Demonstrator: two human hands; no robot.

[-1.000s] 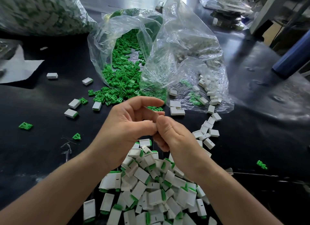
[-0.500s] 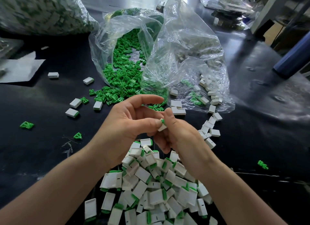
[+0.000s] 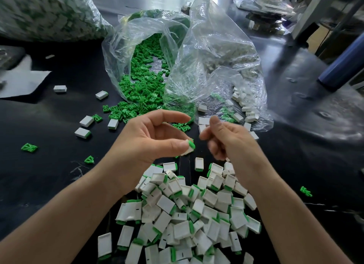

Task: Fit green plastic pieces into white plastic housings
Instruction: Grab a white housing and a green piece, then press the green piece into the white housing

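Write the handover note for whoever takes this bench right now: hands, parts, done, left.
Hands: left hand pinches a fitted housing; right hand is blurred, contents unclear.
Parts: green pieces spill from the bag ahead, empty housings from the bag right of it.
Done: finished pile under the wrists.
Left: drop the held one there, fit the rest.

The bags (image 3: 216, 53) were thin, clear, crinkled, glossy plastic. The green pieces (image 3: 141, 80) and white housings (image 3: 166, 203) were smooth, matt plastic. The black tabletop (image 3: 45, 185) had a faint sheen.
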